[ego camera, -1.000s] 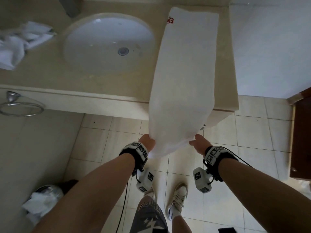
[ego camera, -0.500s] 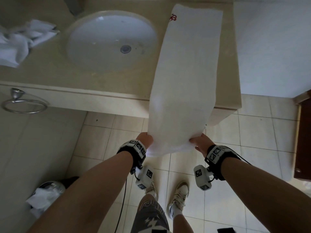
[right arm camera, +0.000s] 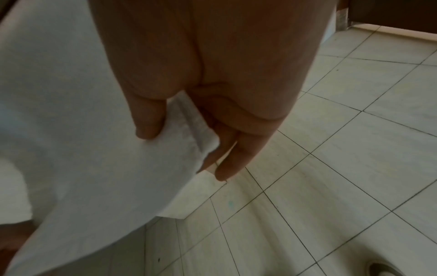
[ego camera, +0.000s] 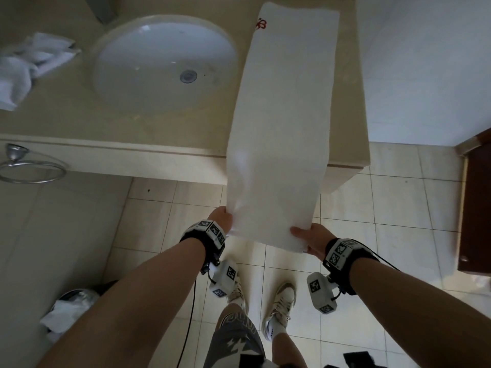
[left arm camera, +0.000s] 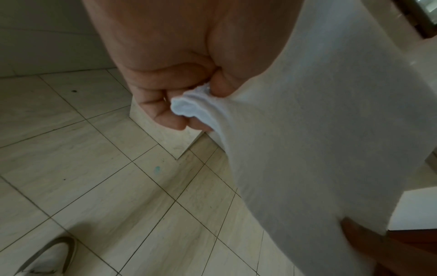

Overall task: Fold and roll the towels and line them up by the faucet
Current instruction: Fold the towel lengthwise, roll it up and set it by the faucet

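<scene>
While the long white terry towel is already narrowed into a lengthwise strip, you have not yet begun to roll it. Its far end, marked with a small red embroidered logo, lies flat on the beige stone vanity counter to the right of the white oval sink basin. Its near end juts out past the counter edge, held up over the tiled floor.

Your left hand pinches the near left corner; in the left wrist view the bunched hem sits between the thumb and curled fingers. Your right hand pinches the near right corner, thumb on top of the cloth and fingers beneath it. Both hands are well apart, keeping the strip stretched across its width.

So by my judgement you are at the end of the folding step for this one towel. Rolling remains, then setting the roll by the faucet, of which only a grey base shows at the top edge of the head view.

More work waits beyond it: a crumpled white towel heap lies unfolded on the counter left of the basin. No finished roll is visible anywhere on the counter, so most of the task is still ahead of you.
</scene>
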A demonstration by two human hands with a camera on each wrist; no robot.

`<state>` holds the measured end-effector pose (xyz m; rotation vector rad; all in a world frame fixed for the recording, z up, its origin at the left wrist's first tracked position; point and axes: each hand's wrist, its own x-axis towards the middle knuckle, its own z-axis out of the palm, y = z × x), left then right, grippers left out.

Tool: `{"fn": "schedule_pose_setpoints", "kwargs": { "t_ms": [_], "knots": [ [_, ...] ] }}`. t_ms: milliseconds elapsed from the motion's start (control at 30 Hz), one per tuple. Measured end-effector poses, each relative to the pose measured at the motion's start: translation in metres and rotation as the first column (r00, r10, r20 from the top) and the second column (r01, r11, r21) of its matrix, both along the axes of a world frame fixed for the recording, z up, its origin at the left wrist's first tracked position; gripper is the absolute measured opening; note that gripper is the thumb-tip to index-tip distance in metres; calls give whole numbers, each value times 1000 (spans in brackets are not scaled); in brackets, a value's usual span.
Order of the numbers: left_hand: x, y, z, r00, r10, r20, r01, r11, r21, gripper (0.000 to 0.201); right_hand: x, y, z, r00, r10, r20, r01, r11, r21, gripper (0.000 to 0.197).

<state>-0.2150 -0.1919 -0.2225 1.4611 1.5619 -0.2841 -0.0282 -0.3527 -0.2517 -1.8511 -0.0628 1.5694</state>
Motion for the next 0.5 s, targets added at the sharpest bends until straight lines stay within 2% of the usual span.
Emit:
{"fn": "schedule_pose_setpoints", "kwargs": {
  "t_ms": [100,167,267,333,433,500],
  "knots": [
    [-5,-8,4,998,29,61,-26,998,-63,30,-2,-12,5,995,102,23,-102,995,5,34],
    [-9,-13,4,997,-5,78,10,998,-63,32,-3,-18,9,989,136,55,-137,990,13,29],
    [-17,-16,1,997,-11,71,13,999,-30,55,-7,-21,17,989,124,82,-125,992,11,24],
    [-20,-16,2,998,-1,56,0,1000,22,60,-11,-19,23,986,138,96,-138,990,-4,21],
    [-19,-18,14,992,63,105,-70,996,56,48,-16,-17,31,985,155,74,-154,988,-12,18],
    [-21,-18,15,971,175,162,-180,983,17,50,-19,-16,35,984,167,65,-166,986,-20,19]
  ]
}}
